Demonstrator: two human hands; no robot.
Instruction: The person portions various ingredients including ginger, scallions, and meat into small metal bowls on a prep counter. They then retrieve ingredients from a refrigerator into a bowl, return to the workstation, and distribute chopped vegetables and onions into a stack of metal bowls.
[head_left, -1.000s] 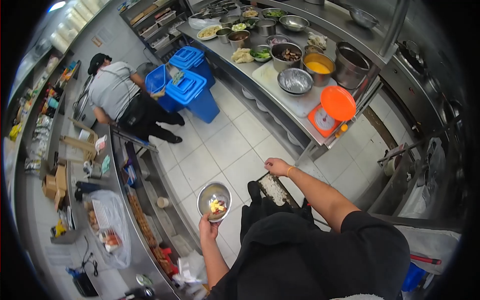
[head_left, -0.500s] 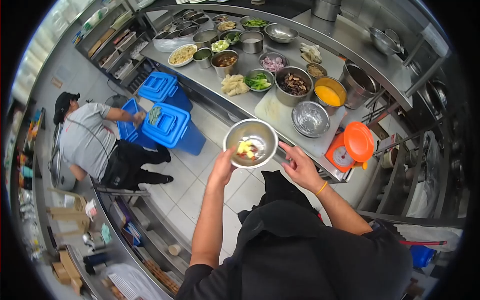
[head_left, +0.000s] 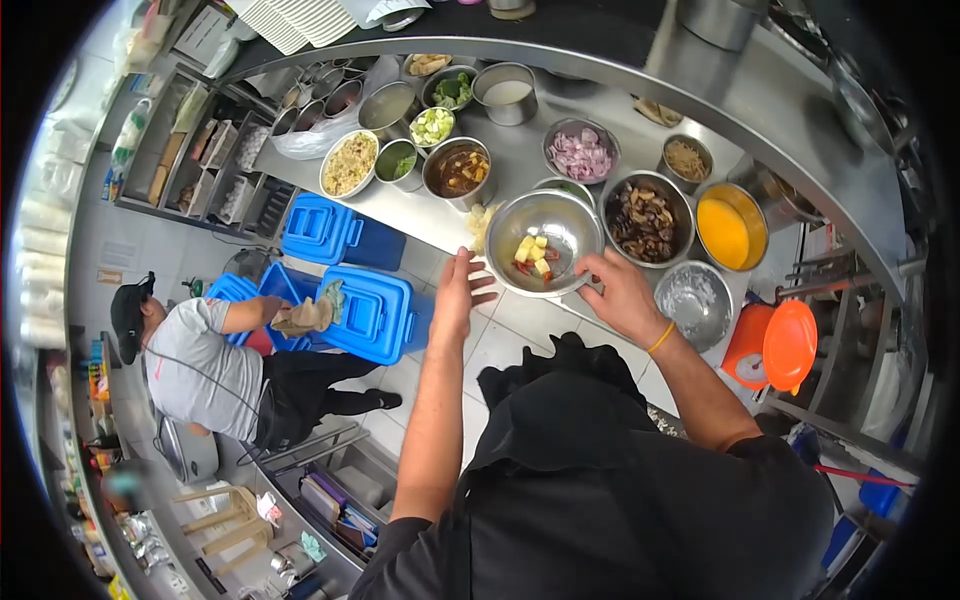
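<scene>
In the head view, the right hand had it: thumb and fingers clamped on the rim of a steel bowl, held up just left of the pot of dark brown chunks. Inside lay yellow cubes and reddish pieces, bunched toward the near side! Over to the left hand, farther left of that pot, its fingers spread apart beside the bowl; whether any fingertip brushed the metal, I couldn't tell. This looked like the carrying step, the bowl aloft at the near edge of the counter. The next move, to my eye, called for a firm rim grip and a level bowl, because space around the pot was tight: orange liquid in a pot to its right, a bowl of chopped purple onion beyond it, a white-smeared bowl on its near side.
</scene>
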